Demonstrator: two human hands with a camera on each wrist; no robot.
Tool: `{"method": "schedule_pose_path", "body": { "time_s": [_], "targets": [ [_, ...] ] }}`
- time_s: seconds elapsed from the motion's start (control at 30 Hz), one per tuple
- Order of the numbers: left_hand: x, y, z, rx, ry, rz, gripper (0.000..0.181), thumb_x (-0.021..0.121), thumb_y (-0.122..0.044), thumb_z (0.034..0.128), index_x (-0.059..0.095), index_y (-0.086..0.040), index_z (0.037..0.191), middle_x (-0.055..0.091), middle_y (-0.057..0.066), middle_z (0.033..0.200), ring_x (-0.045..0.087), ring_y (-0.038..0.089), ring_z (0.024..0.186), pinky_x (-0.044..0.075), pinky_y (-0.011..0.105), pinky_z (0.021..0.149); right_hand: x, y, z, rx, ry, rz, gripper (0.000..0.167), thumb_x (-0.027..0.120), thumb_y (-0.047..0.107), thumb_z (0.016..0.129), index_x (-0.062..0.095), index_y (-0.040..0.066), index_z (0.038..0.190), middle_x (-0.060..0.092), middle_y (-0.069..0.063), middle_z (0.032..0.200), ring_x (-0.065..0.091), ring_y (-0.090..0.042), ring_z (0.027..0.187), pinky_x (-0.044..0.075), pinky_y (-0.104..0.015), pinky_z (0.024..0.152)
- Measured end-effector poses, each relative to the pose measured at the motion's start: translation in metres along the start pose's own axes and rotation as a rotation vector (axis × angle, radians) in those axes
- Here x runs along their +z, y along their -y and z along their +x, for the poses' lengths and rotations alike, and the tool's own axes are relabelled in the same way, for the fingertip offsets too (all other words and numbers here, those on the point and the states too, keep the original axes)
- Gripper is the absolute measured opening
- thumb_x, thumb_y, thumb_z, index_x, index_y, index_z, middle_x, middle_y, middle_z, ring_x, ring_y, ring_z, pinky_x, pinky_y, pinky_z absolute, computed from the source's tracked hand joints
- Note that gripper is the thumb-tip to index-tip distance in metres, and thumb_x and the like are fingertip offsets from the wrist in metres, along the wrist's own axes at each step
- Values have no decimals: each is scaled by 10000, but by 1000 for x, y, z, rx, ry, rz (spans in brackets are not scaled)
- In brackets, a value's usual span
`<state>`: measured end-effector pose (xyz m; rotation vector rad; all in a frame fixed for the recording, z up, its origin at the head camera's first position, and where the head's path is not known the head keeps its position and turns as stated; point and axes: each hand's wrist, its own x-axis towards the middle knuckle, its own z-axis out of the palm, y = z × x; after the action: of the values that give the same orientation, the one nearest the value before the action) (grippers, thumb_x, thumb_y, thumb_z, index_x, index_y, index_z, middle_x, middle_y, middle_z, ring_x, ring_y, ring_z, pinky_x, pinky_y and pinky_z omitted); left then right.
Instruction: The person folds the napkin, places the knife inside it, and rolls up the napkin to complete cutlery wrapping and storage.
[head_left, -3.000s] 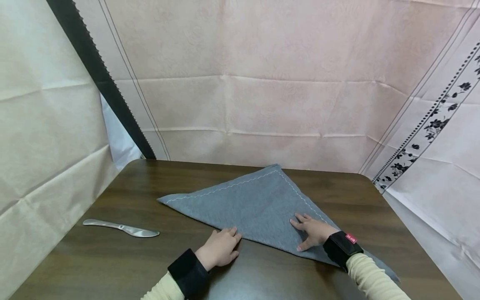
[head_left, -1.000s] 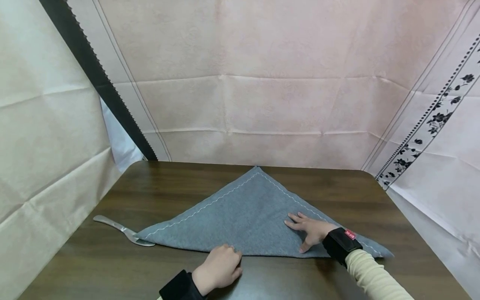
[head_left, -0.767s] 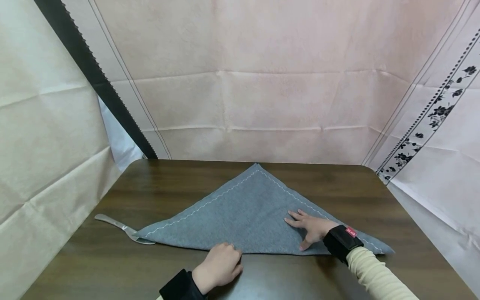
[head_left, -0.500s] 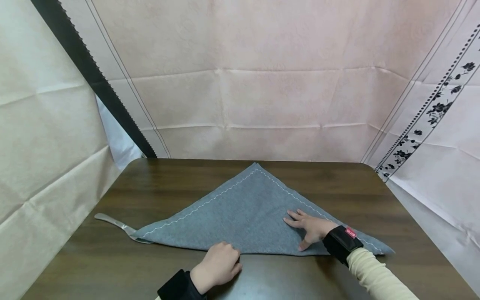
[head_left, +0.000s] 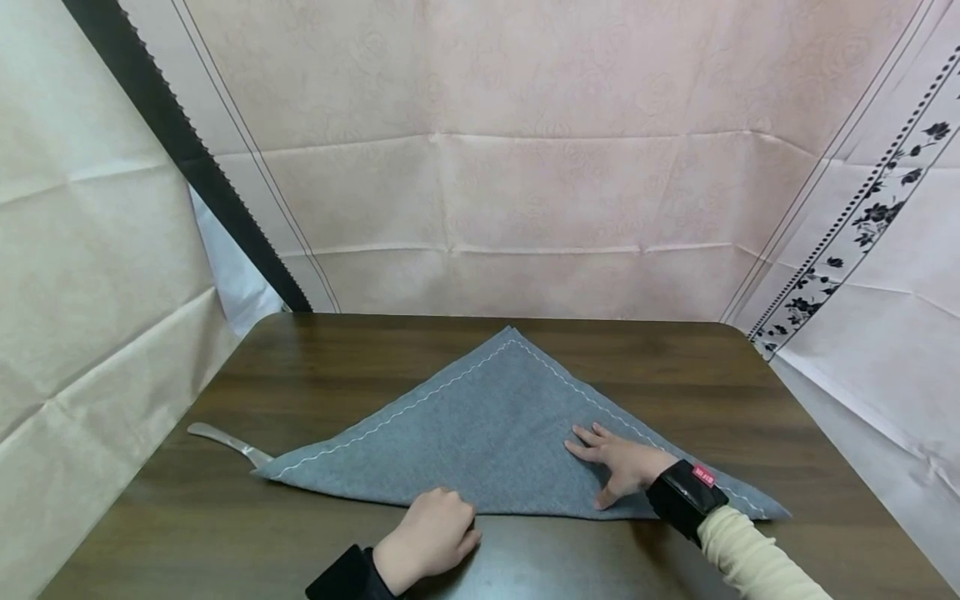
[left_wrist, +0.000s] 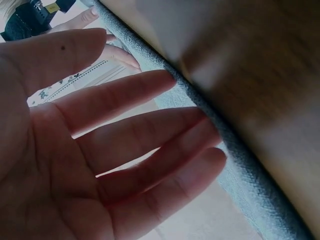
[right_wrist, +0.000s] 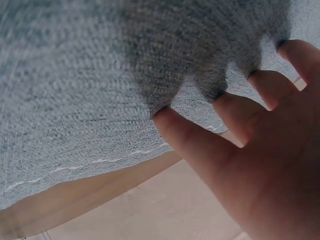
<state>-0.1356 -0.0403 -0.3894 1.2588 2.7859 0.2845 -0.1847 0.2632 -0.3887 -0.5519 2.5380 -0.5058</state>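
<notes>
Blue-grey cloth [head_left: 450,433] lies beneath the fingers [right_wrist: 185,134] of the right hand [head_left: 622,465], which we see spread apart, tips on its surface. The left hand [head_left: 429,533] has its fingers loosely extended, gripping nothing, with tips at the near edge. Around them, the cloth forms a triangle across the middle of the desk [head_left: 187,525], apex farthest from us. We judge one fold done and light straightening perhaps left. Both hands reach inward from opposite sides, the left with knuckles uppermost. At the left corner, we note a metal knife [head_left: 221,437], partly hidden beneath the cloth.
</notes>
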Motion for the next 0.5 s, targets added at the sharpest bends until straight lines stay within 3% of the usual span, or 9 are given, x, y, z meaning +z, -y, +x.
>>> {"method": "schedule_pose_path", "body": {
  "time_s": [0.5],
  "targets": [
    [0,-1,-5,12,-1,-18,355,620,-224,856,473,-166,538,334,-56,478,326,71,425,295,201,480,5,7,-8,-9,-7,-15,807,775,211,699,377,122,1396,165,-93,1501,66,-379,1352,178,-604,991]
  ]
}}
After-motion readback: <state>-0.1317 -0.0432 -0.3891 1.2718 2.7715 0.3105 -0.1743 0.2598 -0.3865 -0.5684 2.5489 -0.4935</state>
